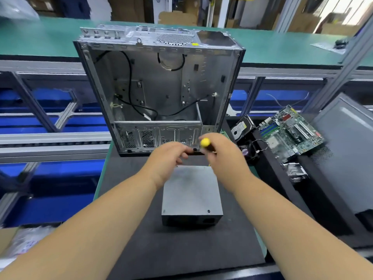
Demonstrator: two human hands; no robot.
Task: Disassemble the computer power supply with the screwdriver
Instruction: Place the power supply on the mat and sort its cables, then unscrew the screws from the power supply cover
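My right hand (220, 156) grips the yellow-capped, black-handled screwdriver (204, 145) while my left hand (168, 158), fingers curled, pinches its dark handle, both above the far edge of the grey metal box-shaped power supply (191, 196) on the black foam mat (181, 249).

Both hands hide the power supply's (191, 190) far edge and the screwdriver's (205, 142) shaft and tip.

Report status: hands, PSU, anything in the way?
Right hand grips screwdriver; left hand fingers curled, grip unclear. Power supply closed on mat. Nothing in the way.
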